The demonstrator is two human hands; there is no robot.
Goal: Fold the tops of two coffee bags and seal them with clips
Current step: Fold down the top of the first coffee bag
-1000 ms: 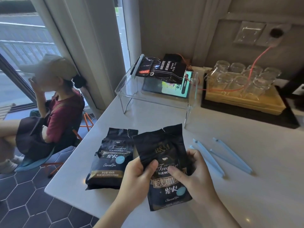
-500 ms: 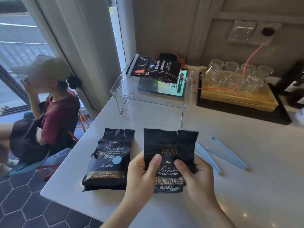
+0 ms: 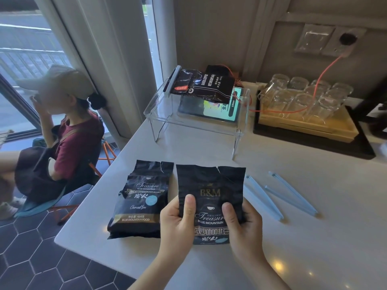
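A black coffee bag stands upright near the counter's front edge, its torn top flat and unfolded. My left hand grips its left side with the thumb on the front. My right hand grips its right side the same way. A second black coffee bag lies flat just to the left, touched by neither hand. Light blue sealing clips lie on the counter to the right of the held bag.
A clear acrylic riser at the back carries dark coffee packets and a tablet. A yellow tray of upturned glasses sits at the back right, with an orange cable. A person sits left of the white counter.
Both hands raised the bag from a tilted, crumpled position to upright and flattened its top. The view moved closer and slightly left.
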